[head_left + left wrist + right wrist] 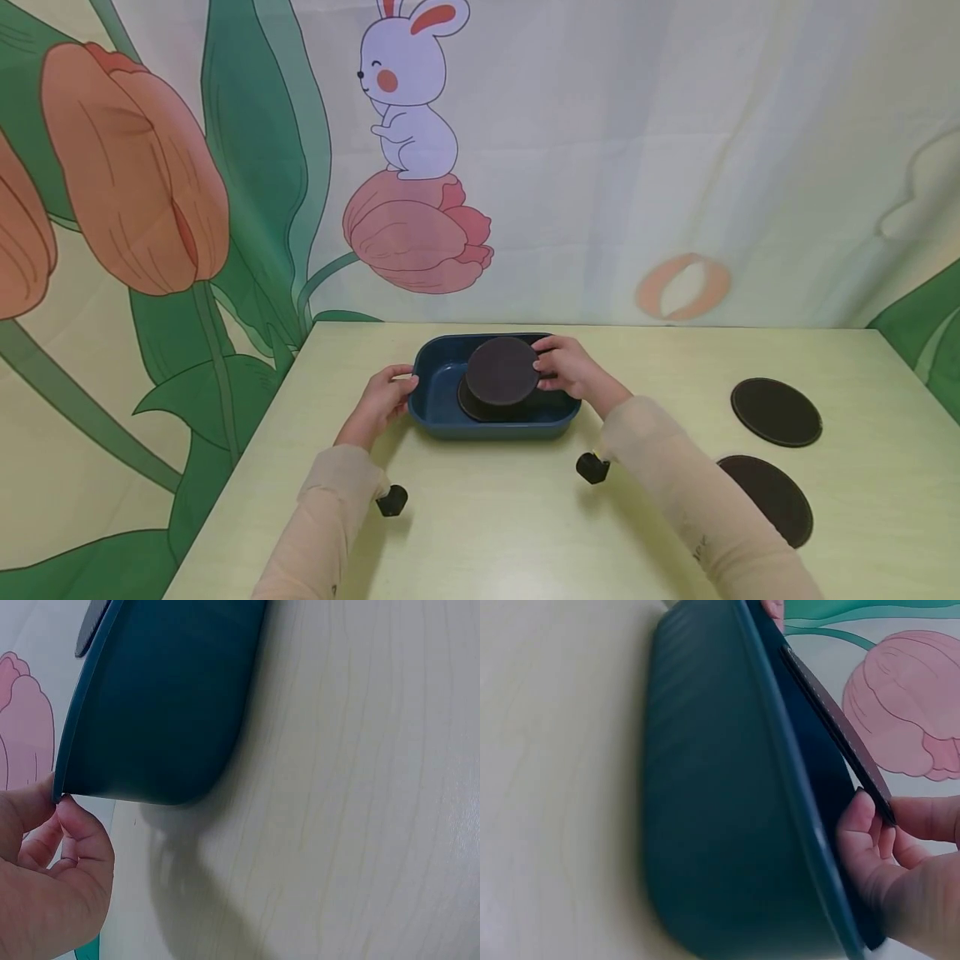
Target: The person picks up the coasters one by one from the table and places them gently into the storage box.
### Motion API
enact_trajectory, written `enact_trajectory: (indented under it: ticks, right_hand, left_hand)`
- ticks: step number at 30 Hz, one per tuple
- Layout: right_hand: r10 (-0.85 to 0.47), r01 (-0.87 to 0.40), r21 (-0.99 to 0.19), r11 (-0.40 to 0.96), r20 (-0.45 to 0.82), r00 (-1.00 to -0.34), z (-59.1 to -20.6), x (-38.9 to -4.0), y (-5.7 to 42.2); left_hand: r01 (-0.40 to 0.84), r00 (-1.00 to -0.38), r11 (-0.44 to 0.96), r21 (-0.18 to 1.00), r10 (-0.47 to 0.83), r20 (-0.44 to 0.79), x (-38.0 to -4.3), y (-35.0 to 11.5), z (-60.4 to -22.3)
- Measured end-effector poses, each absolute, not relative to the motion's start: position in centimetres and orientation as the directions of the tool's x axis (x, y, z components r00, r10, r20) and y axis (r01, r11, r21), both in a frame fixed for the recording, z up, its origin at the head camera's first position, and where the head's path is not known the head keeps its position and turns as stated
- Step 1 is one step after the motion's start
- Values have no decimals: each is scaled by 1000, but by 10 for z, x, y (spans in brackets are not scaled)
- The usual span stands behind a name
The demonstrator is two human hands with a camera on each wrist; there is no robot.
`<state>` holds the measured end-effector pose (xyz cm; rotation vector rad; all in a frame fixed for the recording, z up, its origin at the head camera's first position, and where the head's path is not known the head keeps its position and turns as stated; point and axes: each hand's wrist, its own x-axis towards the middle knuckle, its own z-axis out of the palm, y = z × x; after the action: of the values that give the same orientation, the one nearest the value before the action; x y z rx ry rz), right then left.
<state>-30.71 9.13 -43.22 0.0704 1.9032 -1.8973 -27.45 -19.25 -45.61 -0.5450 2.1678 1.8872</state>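
A dark blue rectangular basin [437, 400] stands near the far edge of the table. My left hand [384, 398] pinches its left rim between thumb and fingers, as the left wrist view also shows. My right hand [567, 367] holds a round dark brown coaster [502, 371] by its right edge, over the inside of the basin. In the right wrist view the coaster [840, 735] is tilted, with stitching along its edge, pinched between thumb and fingers. Beneath it, a second dark round coaster [474, 410] lies in the basin, mostly covered.
Two more dark round coasters lie on the table at the right: one farther back [777, 412], the other coaster [772, 500] nearer and partly behind the right sleeve [690, 492]. A printed curtain [600, 167] hangs behind the pale table [487, 517].
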Motion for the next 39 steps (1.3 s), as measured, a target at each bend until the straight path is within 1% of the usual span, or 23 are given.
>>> enact_trajectory:
  ticks: [9,16,21,31,39]
  right_hand:
    - [-214,372,-927,53,-374,-902,-443,-307,74]
    - [-162,426,-903,43,-428,-889,-455,-309,67]
    - [-132,443,-895,59,-447,-885,-461,-311,63]
    - [-51,431,-886,171,-445,-894,-470,-313,57]
    - [7,429,-865,260,-442,-897,-467,-310,55]
  left_hand:
    - [-410,-909,108,906,-134,-395,-275,-193,-456]
    - [-404,-911,103,909,-133,-390,-275,-192,-458]
    - [-405,-911,107,908,-129,-391,-275,-192,-457]
    - [-409,-909,114,905,-133,-395,-275,-193,-457]
    - [-410,-909,109,906,-136,-395,-275,-193,-458]
